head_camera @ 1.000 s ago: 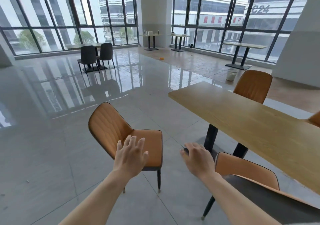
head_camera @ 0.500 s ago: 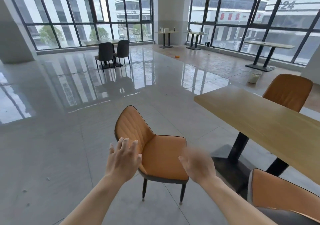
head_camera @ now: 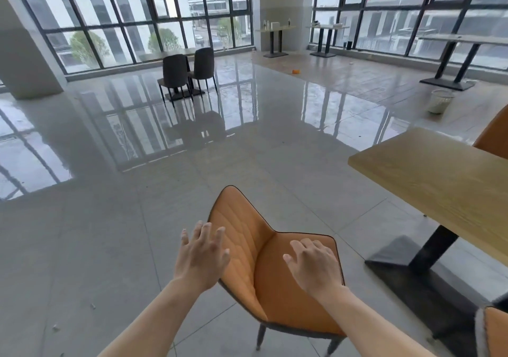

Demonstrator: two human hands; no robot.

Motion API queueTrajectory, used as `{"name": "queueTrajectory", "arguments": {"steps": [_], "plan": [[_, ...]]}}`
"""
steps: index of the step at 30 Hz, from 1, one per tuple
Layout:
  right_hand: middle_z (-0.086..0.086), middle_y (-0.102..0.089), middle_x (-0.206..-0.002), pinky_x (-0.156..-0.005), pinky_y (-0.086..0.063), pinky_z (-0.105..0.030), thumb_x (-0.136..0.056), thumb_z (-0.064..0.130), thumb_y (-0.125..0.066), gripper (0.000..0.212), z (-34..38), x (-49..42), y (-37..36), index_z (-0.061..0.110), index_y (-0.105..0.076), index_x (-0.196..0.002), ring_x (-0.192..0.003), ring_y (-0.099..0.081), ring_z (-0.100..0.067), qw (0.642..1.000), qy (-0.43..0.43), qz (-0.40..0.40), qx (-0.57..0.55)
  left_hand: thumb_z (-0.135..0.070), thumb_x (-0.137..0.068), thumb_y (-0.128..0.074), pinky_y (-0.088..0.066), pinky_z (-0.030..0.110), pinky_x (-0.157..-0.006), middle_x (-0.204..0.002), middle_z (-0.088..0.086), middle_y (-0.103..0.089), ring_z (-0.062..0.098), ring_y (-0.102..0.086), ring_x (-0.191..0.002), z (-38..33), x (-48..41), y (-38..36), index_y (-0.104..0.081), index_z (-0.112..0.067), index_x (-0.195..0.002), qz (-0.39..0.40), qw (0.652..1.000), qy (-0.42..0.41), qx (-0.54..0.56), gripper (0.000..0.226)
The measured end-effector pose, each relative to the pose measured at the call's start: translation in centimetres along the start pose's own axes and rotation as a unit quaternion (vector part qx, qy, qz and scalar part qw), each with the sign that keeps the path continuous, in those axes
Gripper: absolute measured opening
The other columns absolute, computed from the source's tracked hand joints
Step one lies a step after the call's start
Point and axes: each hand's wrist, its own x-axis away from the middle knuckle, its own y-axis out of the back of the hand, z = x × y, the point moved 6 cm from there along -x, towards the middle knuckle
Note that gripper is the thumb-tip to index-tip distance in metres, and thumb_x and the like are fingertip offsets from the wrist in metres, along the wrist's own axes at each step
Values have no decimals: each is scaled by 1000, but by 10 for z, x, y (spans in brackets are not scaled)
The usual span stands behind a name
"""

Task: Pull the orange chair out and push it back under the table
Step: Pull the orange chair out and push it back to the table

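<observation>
Both hands reach forward, left (head_camera: 202, 256) and right (head_camera: 314, 266), fingers spread, holding nothing.

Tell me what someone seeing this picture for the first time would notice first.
The orange chair stands out on the grey floor, bottom centre, clear of the wooden table at right. Both hands are open with fingers spread, the left hand over the chair's backrest and the right hand over its seat; whether either touches is unclear. Behind, tall windows mirror in the glossy floor, with two dark chairs before them.

Bright window daylight, floor (head_camera: 192, 126) glare
</observation>
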Motion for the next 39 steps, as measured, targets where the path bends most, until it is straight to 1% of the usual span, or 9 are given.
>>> {"name": "queueTrajectory", "arguments": {"steps": [4,9,18,26,30,33,35,37,39], "plan": [[4,-68,-116,-94,-46,-35,-100,51,-43,40,18,-40,-22,24,-62,-122,-110,-60,-20,1000,-18,8,11,-49,-102,-36,-14,57,-122,-159,11,-29,30,-16,-153,23,-48,-16,-26,-22,-153,26,998,-38,-30,58],[3,-67,-126,-99,-46,-38,-99,52,-45,47,44,-82,-46,24,-58,-134,-118,-59,-22,997,-75,-4,15,-49,-101,-38,-15,62,-121,-160,15,-27,34,-15,-153,49,-115,-42,-26,-21,-154,47,988,-140,-52,60],[3,-63,-135,-107,-46,-43,-99,53,-44,50,116,-95,-86,27,-53,-140,-123,-58,-22,973,-231,-10,3,-49,-104,-29,-10,61,-122,-165,17,-18,36,-7,-154,71,-182,-70,-20,-19,-156,98,924,-350,-115,61],[3,-68,-126,-102,-50,-40,-96,54,-53,48,123,-105,-119,27,-59,-135,-115,-63,-20,950,-311,-17,18,-53,-103,-28,-11,59,-122,-161,14,-29,34,-14,-153,62,-226,-106,-30,-23,-154,117,883,-437,-121,59],[3,-71,-116,-94,-54,-39,-92,53,-60,45,127,-102,-130,27,-64,-128,-106,-65,-20,933,-358,-19,26,-58,-91,-10,-22,63,-118,-144,11,-52,35,-36,-144,62,-241,-123,-52,-24,-139,94,855,-495,-121,72],[3,-72,-114,-92,-55,-39,-90,53,-64,44,139,-99,-138,26,-66,-125,-103,-66,-21,918,-395,-18,38,-57,-92,-19,-24,67,-114,-123,8,-65,33,-51,-131,58,-257,-136,-64,-24,-123,78,828,-545,-107,65],[3,-71,-116,-95,-52,-38,-93,52,-60,43,150,-100,-144,27,-64,-127,-105,-64,-21,905,-423,-14,49,-57,-94,-23,-20,65,-114,-118,6,-66,30,-53,-125,51,-264,-136,-64,-26,-121,73,803,-584,-92,59],[4,-69,-120,-96,-50,-37,-95,53,-55,43,164,-102,-147,28,-62,-130,-108,-62,-20,885,-463,-15,53,-56,-95,-17,-23,60,-112,-119,2,-64,26,-53,-118,45,-269,-136,-61,-29,-119,84,763,-633,-101,57],[6,-68,-121,-94,-50,-35,-97,55,-51,43,182,-106,-148,29,-61,-130,-108,-61,-19,852,-522,-25,44,-56,-91,-5,-32,56,-100,-116,-1,-64,27,-56,-105,41,-272,-136,-59,-31,-110,89,707,-693,-111,63]]}}
